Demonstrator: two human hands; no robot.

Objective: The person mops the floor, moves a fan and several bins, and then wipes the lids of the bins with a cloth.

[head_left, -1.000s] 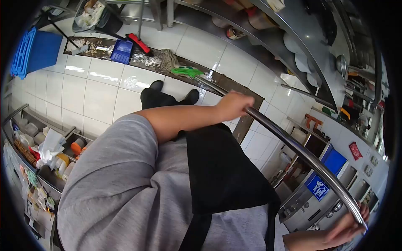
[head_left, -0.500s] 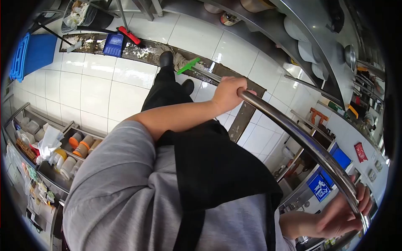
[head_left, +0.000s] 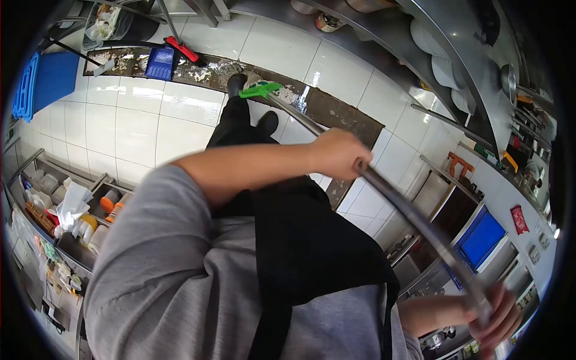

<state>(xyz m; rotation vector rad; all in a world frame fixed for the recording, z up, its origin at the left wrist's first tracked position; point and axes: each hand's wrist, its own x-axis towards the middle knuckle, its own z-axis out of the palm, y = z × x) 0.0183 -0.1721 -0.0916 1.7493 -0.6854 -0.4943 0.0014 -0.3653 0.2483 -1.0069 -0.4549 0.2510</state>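
A long metal pole (head_left: pixel 420 225) crosses the view from lower right to upper middle. My left hand (head_left: pixel 341 153) is closed around its middle. Near the pole's lower right end, my right hand (head_left: pixel 495 321) has its fingers curled round it, blurred by motion. The green head (head_left: pixel 261 90) at the pole's far end lies over the dark, wet floor strip (head_left: pixel 336 114), beside my boot (head_left: pixel 237 84). A greyish cloth-like thing shows partly behind the green head.
Along the dark strip lie a blue dustpan (head_left: pixel 161 63) and a red tool head (head_left: pixel 181 49). A blue crate (head_left: pixel 54 84) and a lined bin (head_left: pixel 108 27) stand at upper left. Metal shelves (head_left: pixel 384 36) run along the top right; a rack of containers (head_left: pixel 72 240) is at left.
The green head has moved left, closer to my boot, and turned flatter. My left hand has shifted slightly right and down. My right hand has moved left and down with the pole's end.
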